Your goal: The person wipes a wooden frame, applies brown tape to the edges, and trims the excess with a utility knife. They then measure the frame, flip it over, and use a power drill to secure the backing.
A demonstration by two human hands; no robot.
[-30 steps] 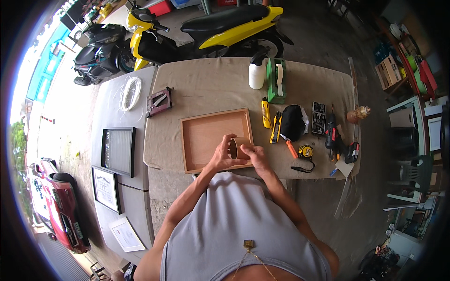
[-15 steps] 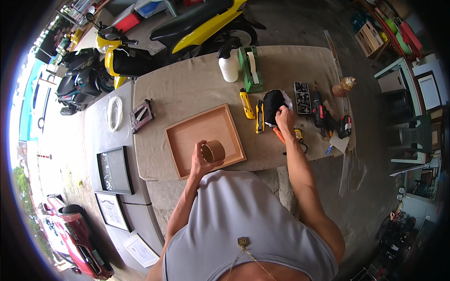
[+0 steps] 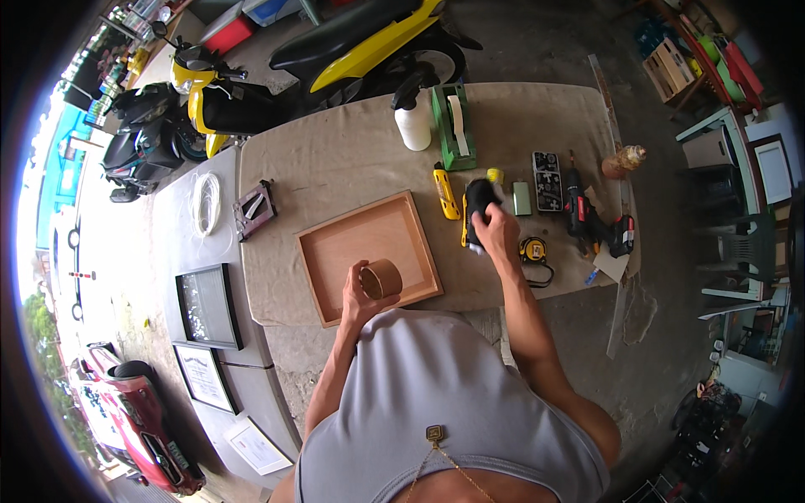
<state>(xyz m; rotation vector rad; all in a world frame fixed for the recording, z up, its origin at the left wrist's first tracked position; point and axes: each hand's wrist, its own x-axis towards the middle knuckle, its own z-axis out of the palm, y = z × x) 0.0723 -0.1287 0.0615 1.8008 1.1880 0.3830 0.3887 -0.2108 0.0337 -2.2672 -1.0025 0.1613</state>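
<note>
My left hand (image 3: 359, 295) is closed around a short, hollow brown cylinder (image 3: 386, 277), which looks like a roll of wide tape. It is over the front part of a shallow wooden tray (image 3: 424, 243). To the right, my right hand (image 3: 500, 230) grips a bunched black cloth (image 3: 480, 198) with a whitish edge at its lower end. Partly behind the cloth lies a yellow cutter (image 3: 464, 234), and a second yellow cutter (image 3: 447, 191) is farther left. A pale green block (image 3: 521, 199) and a tape measure (image 3: 533, 250) lie right of my right hand.
At the table's far side stand a white spray bottle (image 3: 413, 128) and a green tape dispenser (image 3: 454, 134). An organizer box (image 3: 547, 181), a drill (image 3: 579, 210) and a bottle (image 3: 622, 163) are on the right. Picture frames (image 3: 208, 306) lie on the left table. A yellow motorcycle (image 3: 369, 50) stands beyond.
My right hand has lifted the black cloth and shifted it left and nearer me. The pale green block and a small yellow item now show. My left hand keeps its hold on the cylinder.
</note>
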